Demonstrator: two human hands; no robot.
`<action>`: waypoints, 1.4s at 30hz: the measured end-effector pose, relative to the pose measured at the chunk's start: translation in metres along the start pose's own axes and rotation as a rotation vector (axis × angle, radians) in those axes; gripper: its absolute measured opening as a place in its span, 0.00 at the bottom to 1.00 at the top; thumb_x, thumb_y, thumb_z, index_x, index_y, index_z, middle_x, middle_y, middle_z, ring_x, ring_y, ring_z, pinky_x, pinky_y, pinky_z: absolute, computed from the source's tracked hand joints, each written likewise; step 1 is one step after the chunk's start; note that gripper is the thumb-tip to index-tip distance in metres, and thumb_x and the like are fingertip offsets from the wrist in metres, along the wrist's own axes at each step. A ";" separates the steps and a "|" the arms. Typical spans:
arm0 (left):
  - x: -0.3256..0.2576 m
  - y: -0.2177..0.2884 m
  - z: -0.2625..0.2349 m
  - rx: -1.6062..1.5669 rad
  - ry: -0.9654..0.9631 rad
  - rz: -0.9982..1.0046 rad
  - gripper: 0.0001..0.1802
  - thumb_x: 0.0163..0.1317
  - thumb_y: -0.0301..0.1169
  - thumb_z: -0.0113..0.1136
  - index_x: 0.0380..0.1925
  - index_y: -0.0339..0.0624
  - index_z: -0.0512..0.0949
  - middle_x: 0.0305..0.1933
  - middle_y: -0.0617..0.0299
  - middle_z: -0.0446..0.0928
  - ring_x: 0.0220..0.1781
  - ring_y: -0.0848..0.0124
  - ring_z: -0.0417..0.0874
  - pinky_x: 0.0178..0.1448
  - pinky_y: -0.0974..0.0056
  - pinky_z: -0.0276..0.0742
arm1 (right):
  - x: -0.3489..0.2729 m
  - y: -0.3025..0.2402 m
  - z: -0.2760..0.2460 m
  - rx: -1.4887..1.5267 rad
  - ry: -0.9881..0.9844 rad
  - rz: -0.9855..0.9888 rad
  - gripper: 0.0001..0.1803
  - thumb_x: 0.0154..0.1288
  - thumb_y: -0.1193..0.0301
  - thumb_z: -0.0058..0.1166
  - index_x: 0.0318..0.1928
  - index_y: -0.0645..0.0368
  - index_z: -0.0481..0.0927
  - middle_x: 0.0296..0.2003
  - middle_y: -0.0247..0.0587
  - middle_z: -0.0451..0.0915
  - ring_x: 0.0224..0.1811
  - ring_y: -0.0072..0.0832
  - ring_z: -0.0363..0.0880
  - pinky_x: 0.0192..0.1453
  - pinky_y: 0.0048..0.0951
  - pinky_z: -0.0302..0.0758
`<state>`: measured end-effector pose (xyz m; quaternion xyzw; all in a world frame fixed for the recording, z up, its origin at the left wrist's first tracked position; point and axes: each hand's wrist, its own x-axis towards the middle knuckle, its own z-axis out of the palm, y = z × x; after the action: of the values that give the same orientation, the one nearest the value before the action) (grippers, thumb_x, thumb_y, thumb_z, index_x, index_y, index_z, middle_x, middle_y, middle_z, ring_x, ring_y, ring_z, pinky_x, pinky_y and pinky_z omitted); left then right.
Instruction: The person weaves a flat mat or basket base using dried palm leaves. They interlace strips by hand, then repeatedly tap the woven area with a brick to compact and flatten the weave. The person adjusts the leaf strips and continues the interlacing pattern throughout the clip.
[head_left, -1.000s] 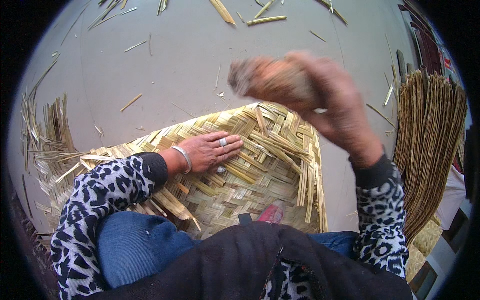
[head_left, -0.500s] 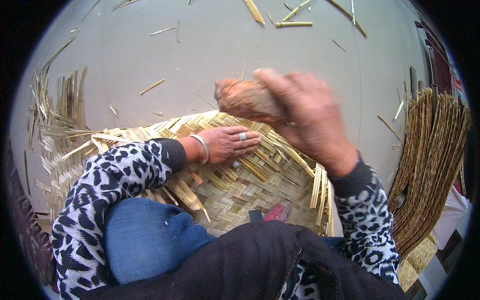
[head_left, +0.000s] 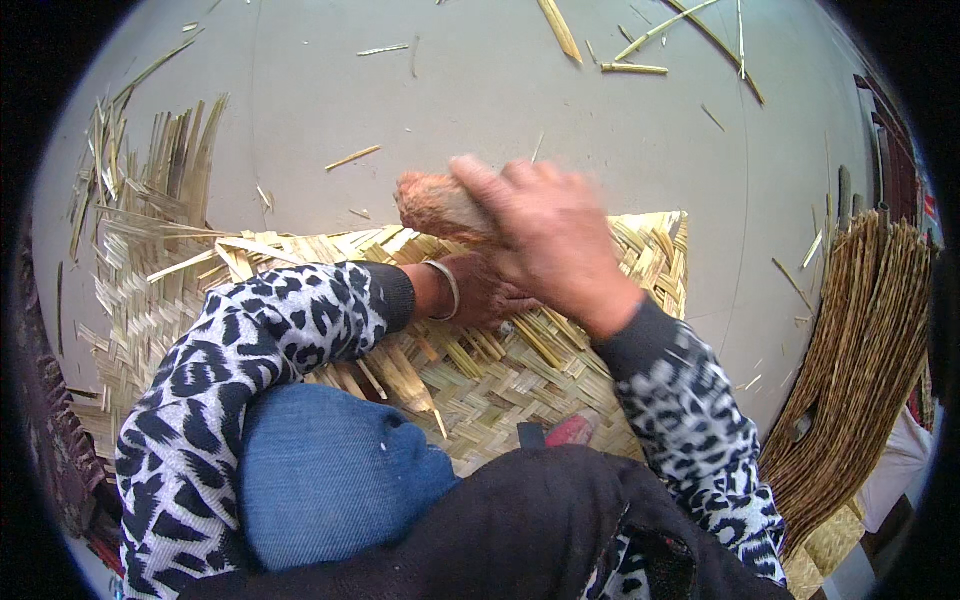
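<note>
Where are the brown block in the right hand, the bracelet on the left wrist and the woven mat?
brown block [head_left: 430,205], head view, its blurred left end.
bracelet [head_left: 449,290], head view, the metal band on the wrist.
woven mat [head_left: 655,250], head view, its bare far right corner.

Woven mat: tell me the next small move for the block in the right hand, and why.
Probably bring the brown block down onto the woven mat just beyond the left hand. The right hand holds it above the strips, while the left hand lies flat on the weave, pinning it.
</note>
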<state>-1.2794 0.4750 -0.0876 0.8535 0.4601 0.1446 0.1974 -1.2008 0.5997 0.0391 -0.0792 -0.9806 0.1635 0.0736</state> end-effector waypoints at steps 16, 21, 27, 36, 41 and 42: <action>-0.058 -0.064 -0.228 -0.390 0.286 -0.513 0.34 0.68 0.54 0.62 0.57 0.33 0.74 0.46 0.43 0.83 0.50 0.52 0.87 0.65 0.52 0.80 | -0.030 0.039 0.052 -0.037 -0.330 0.167 0.42 0.52 0.64 0.74 0.70 0.47 0.73 0.44 0.42 0.81 0.48 0.43 0.82 0.55 0.45 0.78; -0.251 -0.202 -0.162 -0.163 0.360 -1.121 0.55 0.58 0.62 0.70 0.68 0.26 0.63 0.58 0.35 0.79 0.60 0.51 0.84 0.69 0.53 0.78 | -0.038 0.054 0.058 -0.015 -0.206 0.101 0.44 0.50 0.64 0.76 0.70 0.45 0.72 0.42 0.42 0.80 0.47 0.46 0.81 0.52 0.45 0.78; -0.265 -0.213 -0.123 -0.262 0.154 -1.181 0.74 0.46 0.70 0.76 0.76 0.21 0.54 0.61 0.30 0.79 0.58 0.51 0.87 0.67 0.54 0.80 | -0.042 0.048 0.061 -0.038 -0.296 0.169 0.45 0.49 0.65 0.77 0.70 0.44 0.71 0.43 0.42 0.79 0.47 0.46 0.81 0.53 0.46 0.78; -0.284 -0.181 -0.190 -0.783 0.041 -1.145 0.69 0.51 0.62 0.78 0.82 0.43 0.49 0.68 0.42 0.76 0.69 0.55 0.78 0.75 0.42 0.68 | -0.041 0.048 0.063 -0.027 -0.218 0.128 0.44 0.49 0.64 0.76 0.69 0.44 0.73 0.44 0.43 0.80 0.47 0.46 0.81 0.54 0.46 0.78; -0.314 -0.184 -0.174 -1.267 0.506 -1.123 0.44 0.66 0.57 0.68 0.75 0.50 0.66 0.71 0.50 0.74 0.71 0.57 0.77 0.77 0.50 0.71 | -0.039 0.051 0.059 -0.061 -0.223 0.131 0.43 0.49 0.63 0.76 0.69 0.42 0.74 0.43 0.41 0.80 0.46 0.45 0.81 0.52 0.45 0.79; -0.324 -0.189 -0.180 -1.382 0.531 -1.029 0.40 0.69 0.56 0.65 0.74 0.50 0.67 0.73 0.52 0.73 0.74 0.59 0.75 0.77 0.53 0.72 | -0.039 0.052 0.058 -0.059 -0.243 0.150 0.43 0.49 0.63 0.76 0.69 0.42 0.74 0.43 0.41 0.80 0.46 0.46 0.81 0.52 0.45 0.79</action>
<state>-1.6677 0.3329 -0.0392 0.1715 0.6262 0.4750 0.5940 -1.1656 0.6233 -0.0375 -0.1341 -0.9780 0.1480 -0.0606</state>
